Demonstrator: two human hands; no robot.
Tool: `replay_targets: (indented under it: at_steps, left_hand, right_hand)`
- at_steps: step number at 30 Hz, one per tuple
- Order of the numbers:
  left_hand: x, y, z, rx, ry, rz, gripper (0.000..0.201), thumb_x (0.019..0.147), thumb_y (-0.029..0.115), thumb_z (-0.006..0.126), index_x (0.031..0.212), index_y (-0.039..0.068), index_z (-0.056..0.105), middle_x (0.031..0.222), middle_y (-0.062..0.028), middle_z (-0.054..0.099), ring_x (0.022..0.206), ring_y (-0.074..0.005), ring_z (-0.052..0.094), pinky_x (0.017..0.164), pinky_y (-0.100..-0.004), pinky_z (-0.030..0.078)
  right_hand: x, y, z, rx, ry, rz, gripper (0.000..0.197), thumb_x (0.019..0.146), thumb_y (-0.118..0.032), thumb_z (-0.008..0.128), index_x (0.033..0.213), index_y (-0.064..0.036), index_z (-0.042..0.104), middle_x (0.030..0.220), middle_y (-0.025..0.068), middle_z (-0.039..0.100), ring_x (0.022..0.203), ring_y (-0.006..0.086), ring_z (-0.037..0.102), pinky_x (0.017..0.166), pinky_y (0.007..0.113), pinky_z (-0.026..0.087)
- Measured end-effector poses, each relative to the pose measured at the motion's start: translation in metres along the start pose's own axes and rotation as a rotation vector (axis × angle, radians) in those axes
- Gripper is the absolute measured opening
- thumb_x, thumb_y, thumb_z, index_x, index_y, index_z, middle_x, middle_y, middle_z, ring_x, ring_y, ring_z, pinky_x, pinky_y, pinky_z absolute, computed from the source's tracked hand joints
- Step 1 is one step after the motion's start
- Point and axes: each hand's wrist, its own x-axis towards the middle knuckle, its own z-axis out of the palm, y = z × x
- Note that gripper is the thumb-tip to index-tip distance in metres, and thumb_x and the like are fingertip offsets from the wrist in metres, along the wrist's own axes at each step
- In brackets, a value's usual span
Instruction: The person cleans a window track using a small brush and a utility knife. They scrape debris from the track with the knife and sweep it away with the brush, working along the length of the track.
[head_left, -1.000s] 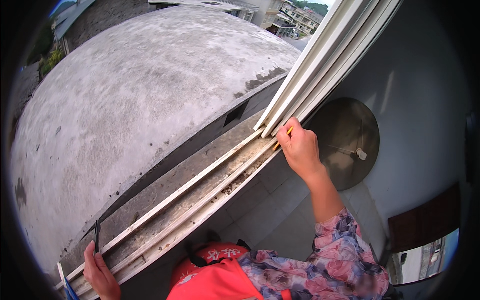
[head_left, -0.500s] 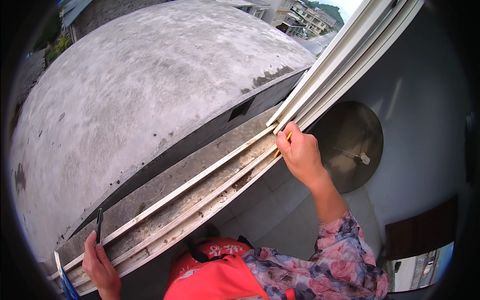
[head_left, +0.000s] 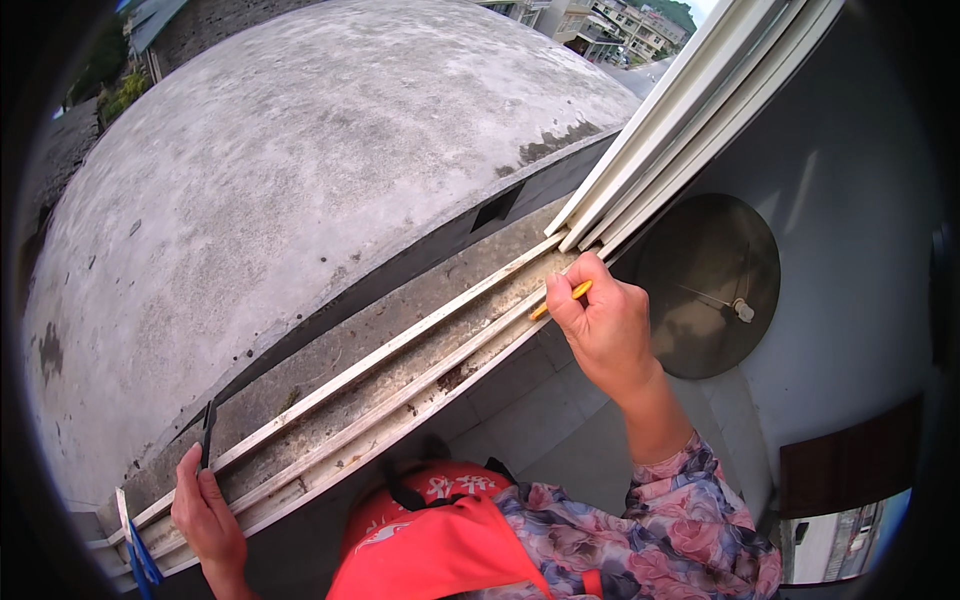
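Note:
My right hand (head_left: 607, 325) pinches a thin yellow stick-like tool (head_left: 550, 305) over the inner side of the white window track (head_left: 400, 390), close to where the upright frame meets the sill. The tool's tip points down-left along the track; its exact kind does not show. Dark crumbs of dirt (head_left: 455, 378) lie in a groove. At the track's lower left end, my left hand (head_left: 208, 525) is closed around the lower end of a slim black tool (head_left: 208, 435), held upright. Beside that hand a blue-handled tool with a pale blade (head_left: 142, 560) leans across the track.
White window frame rails (head_left: 690, 130) rise at the upper right. Outside lies a broad grey concrete roof (head_left: 330, 170) behind a narrow ledge. Inside, a round dark table or stool top (head_left: 710, 290) stands to the right. A red apron (head_left: 440, 550) covers my front.
My right hand has shifted slightly away from the frame corner, down along the track. Its yellow tool has turned from steep to flatter. The left hand stays beside the track; the whole view shifts slightly.

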Motion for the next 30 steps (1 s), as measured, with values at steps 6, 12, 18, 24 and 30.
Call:
replay_targets:
  at_steps: [6,12,18,24,30]
  left_hand:
    - [0.002,0.007,0.000,-0.010,-0.018,-0.041,0.025,0.097,0.008,0.045,0.117,-0.001,0.057,0.099,-0.0202,0.064,0.087,-0.0341,0.062,0.076,-0.0372,0.046]
    - [0.001,0.008,-0.002,-0.014,0.005,-0.026,0.023,0.097,0.009,0.046,0.115,-0.001,0.057,0.092,-0.0189,0.064,0.078,-0.0312,0.061,0.071,-0.0358,0.046]
    - [-0.004,0.012,-0.014,-0.251,0.098,0.204,0.020,0.093,0.008,0.054,0.109,-0.001,0.059,0.082,-0.0088,0.060,0.068,-0.0132,0.051,0.061,-0.0248,0.040]
    - [-0.018,0.029,-0.068,-0.278,-0.271,0.013,0.013,0.077,0.000,0.062,0.089,-0.001,0.064,0.063,-0.0073,0.059,0.052,-0.0112,0.054,0.049,-0.0236,0.040]
    - [-0.013,0.031,-0.082,-0.216,-0.301,0.035,0.013,0.073,-0.001,0.061,0.086,-0.001,0.064,0.061,-0.0091,0.059,0.051,-0.0156,0.057,0.050,-0.0256,0.042]
  right_hand:
    - [-0.018,-0.036,0.026,0.199,-0.087,-0.172,0.022,0.085,-0.017,0.066,0.076,-0.0068,0.048,0.052,0.0107,0.052,0.049,0.0305,0.057,0.044,0.039,0.044]
    - [-0.007,-0.030,0.003,0.137,0.009,-0.089,0.024,0.085,-0.018,0.067,0.074,-0.0069,0.049,0.053,0.0095,0.051,0.047,0.0283,0.054,0.044,0.037,0.043]
    - [-0.019,-0.038,0.032,0.180,-0.173,-0.163,0.023,0.086,-0.016,0.067,0.074,-0.0074,0.049,0.052,0.0085,0.050,0.046,0.0272,0.054,0.044,0.036,0.042]
    - [-0.010,-0.053,0.019,0.302,-0.144,-0.136,0.025,0.087,-0.015,0.068,0.073,-0.0032,0.051,0.053,0.0048,0.047,0.045,0.0113,0.044,0.044,0.025,0.039]
    - [-0.006,-0.036,0.017,0.295,-0.124,-0.078,0.026,0.090,-0.013,0.065,0.073,-0.0031,0.049,0.054,-0.0003,0.041,0.051,0.0042,0.036,0.045,0.022,0.033]
